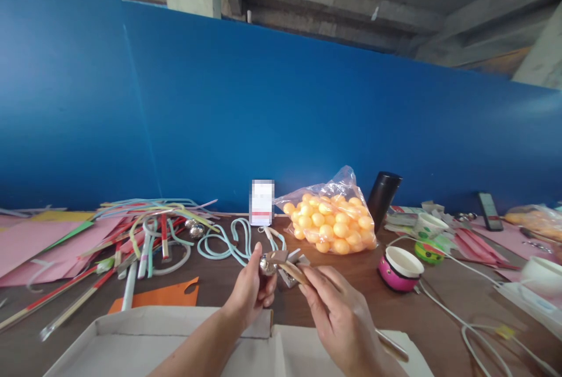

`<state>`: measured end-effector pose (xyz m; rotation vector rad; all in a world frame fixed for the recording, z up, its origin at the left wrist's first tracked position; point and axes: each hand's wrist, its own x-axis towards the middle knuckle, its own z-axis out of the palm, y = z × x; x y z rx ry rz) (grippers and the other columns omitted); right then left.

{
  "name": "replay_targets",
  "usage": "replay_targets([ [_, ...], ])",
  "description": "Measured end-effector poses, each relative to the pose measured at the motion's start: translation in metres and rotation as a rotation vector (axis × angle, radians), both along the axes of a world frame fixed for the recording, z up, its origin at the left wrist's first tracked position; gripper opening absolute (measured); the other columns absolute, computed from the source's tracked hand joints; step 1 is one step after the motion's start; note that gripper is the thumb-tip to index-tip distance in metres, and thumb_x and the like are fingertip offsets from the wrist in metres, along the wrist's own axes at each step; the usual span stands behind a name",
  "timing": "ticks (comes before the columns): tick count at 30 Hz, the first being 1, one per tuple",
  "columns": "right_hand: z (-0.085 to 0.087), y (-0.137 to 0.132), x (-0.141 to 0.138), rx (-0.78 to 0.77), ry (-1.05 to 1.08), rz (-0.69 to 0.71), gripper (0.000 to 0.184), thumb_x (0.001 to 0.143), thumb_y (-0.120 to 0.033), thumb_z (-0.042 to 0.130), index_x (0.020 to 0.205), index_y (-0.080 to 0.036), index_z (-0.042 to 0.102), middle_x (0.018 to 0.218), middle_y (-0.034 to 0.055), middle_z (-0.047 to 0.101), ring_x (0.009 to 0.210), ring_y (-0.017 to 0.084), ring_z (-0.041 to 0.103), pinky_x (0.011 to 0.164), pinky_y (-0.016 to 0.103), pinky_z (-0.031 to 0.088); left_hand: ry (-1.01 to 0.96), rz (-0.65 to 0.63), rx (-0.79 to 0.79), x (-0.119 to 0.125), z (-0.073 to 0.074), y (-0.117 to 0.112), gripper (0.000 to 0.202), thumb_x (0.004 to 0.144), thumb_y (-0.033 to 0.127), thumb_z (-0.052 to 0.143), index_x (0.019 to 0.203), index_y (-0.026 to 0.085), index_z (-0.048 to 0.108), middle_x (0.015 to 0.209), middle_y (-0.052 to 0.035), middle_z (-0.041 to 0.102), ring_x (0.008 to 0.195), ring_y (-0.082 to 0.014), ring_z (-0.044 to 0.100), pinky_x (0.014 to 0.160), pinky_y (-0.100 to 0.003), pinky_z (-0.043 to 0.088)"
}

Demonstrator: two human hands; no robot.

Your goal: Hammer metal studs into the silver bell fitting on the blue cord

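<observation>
My left hand (pixel 251 290) is closed round a small shiny silver ball (pixel 266 264), held up above the table. My right hand (pixel 340 312) grips a long thin wooden stick (pixel 293 272) like a pen, and its far tip touches the ball. The stick's back end (pixel 393 346) sticks out behind my wrist. Both hands hover over the front of the brown table (pixel 219 280), just beyond a flat white cardboard box (pixel 144 339).
A clear bag of orange balls (pixel 329 222) lies behind the hands, with a black cup (pixel 383 192) and a pink bowl (pixel 398 268) to its right. Teal cord loops (pixel 228 242), coloured straws and pink paper (pixel 39 245) cover the left. White cables (pixel 465 321) trail at right.
</observation>
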<state>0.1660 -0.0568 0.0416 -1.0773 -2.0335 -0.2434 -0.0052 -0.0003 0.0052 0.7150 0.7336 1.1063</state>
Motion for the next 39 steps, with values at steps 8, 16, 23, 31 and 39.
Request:
replay_targets([
  [8,-0.0036,0.0021,-0.0001,0.021,0.001,-0.022,0.031,0.089,-0.019,0.047,0.119,-0.018,0.056,0.097,0.0107,0.065,0.087,0.02,0.064,0.074,0.029,0.053,0.021,0.04,0.012,0.0028,0.0021,-0.0014,0.051,0.078,0.066,0.041,0.057,0.02,0.042,0.037,0.0074,0.033,0.034,-0.0043,0.014,0.036,-0.021,0.016],
  [16,-0.006,0.0023,0.0005,0.009,0.008,-0.038,0.031,0.089,-0.019,0.047,0.119,-0.016,0.056,0.097,0.0109,0.064,0.088,0.02,0.063,0.075,0.03,0.053,0.015,0.063,0.015,0.0034,0.0024,-0.0013,0.053,0.079,0.066,0.04,0.054,0.02,0.041,0.037,0.0066,0.034,0.034,-0.0043,0.015,0.036,-0.022,0.016],
  [23,-0.0063,0.0037,0.0007,0.034,0.009,-0.053,0.03,0.089,-0.02,0.048,0.117,-0.016,0.058,0.096,0.0108,0.065,0.085,0.021,0.064,0.073,0.031,0.054,-0.031,0.052,-0.008,0.0018,0.0054,-0.0018,0.052,0.08,0.064,0.04,0.058,0.018,0.047,0.038,0.0066,0.034,0.034,-0.0042,0.015,0.037,-0.021,0.016],
  [31,-0.0043,0.0024,0.004,0.081,0.072,-0.053,0.032,0.088,-0.019,0.048,0.119,-0.016,0.056,0.1,0.0116,0.065,0.089,0.021,0.064,0.077,0.031,0.053,-0.089,0.03,0.05,0.0008,0.0019,-0.001,0.048,0.082,0.06,0.041,0.076,0.015,0.057,0.041,0.0059,0.039,0.036,-0.0047,0.017,0.037,-0.02,0.018],
  [39,-0.0064,0.0029,0.0027,0.002,0.006,-0.043,0.031,0.089,-0.019,0.048,0.118,-0.018,0.057,0.096,0.0107,0.065,0.085,0.021,0.064,0.073,0.031,0.054,-0.052,0.104,0.017,0.004,0.0019,-0.0013,0.042,0.079,0.059,0.046,0.068,0.018,0.049,0.042,0.0058,0.042,0.035,-0.0046,0.02,0.036,-0.02,0.02],
])
